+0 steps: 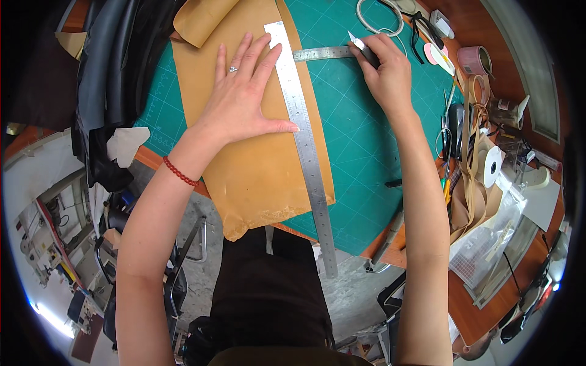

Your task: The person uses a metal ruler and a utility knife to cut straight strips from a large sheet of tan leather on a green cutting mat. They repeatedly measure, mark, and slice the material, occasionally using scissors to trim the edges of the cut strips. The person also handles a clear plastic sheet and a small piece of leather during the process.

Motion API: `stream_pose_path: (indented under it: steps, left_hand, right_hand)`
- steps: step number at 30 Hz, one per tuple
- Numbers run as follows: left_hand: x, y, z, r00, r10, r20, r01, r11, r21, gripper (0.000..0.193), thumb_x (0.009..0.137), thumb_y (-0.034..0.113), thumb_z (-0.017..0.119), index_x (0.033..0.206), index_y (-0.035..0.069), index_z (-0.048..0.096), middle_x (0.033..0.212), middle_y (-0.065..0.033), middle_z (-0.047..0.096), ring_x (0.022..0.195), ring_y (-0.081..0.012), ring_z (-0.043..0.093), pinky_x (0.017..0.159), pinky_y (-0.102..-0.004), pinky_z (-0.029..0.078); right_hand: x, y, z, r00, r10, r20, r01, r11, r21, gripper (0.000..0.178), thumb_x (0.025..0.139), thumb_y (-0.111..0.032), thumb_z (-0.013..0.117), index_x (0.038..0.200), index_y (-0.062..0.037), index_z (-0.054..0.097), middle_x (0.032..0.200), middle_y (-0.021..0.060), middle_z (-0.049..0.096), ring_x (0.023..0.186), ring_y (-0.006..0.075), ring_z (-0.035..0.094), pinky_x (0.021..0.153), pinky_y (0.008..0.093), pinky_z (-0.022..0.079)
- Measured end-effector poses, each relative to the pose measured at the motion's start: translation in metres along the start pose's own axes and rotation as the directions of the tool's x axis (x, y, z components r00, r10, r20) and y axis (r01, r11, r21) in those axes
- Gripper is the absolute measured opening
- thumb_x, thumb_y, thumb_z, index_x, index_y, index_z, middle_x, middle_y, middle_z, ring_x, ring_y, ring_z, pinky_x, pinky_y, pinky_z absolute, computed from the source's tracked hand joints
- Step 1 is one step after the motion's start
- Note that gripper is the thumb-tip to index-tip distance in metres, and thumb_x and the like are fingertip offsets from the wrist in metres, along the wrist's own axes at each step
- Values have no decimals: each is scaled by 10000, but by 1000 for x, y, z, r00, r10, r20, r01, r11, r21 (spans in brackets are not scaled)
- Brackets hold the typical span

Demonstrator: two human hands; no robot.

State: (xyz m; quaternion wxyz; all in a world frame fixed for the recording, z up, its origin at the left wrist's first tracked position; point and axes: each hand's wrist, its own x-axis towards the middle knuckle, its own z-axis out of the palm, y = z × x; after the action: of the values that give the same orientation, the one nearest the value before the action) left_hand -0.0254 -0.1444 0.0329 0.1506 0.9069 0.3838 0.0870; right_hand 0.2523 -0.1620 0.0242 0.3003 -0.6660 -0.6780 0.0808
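A tan leather sheet (256,165) lies lengthwise on a green cutting mat (360,152), its lower end jutting past the front edge of the wooden tabletop (381,244). Its face is smooth and faintly marked, the lower border is puckered and ragged with a small lobe at the left corner, and the far left part curls over into a roll. A long steel ruler (301,116) rests slightly aslant along the right side, leaving a narrow margin of leather beyond it and reaching past the sheet's lower end. The left hand (247,97) is spread flat, fingers pointing away and thumb out sideways, its tips on or beside the ruler; it wears a ring (233,69), with a red beaded bracelet (180,172) at the wrist. The right hand (389,73) is curled around a dark-handled knife (358,43), pale pointed blade tilted up and leftward. A short metal ruler (323,54) runs from the leather's right margin toward that hand. Glossy black leather (110,67) drapes at far left; tan straps (473,201) and a white spool (491,166) crowd the right.
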Motion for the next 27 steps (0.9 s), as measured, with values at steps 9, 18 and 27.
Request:
stream_pose_path:
  steps: [9,18,27]
  left_hand:
    - [-1,-1,1,1000,-3,17,2,1000,30,1267,613,733,795,1542,35,290,1606,-192,239,1534,-374,114,1223,-622,29]
    - [1,0,-2,998,-1,61,-3,997,72,1271,636,744,770,1548,19,262,1616,-191,204,1541,-365,76,1221,-625,32]
    - [-2,-7,4,999,22,48,-27,993,111,1280,646,770,744,1559,31,236,1619,-188,198,1541,-363,73,1221,-624,32]
  right_hand:
    - [-2,-2,3,1000,11,-6,-12,1000,-28,129,881,-191,723,980,-116,689,907,38,637,782,293,651,664,421,508]
    - [-2,-2,6,1000,24,-11,-25,999,-45,139,882,-193,714,1009,-144,687,963,27,647,862,304,653,706,448,526]
    - [-48,-8,-53,991,-32,127,30,999,22,135,885,-167,705,954,-66,648,849,108,584,759,331,611,659,423,480]
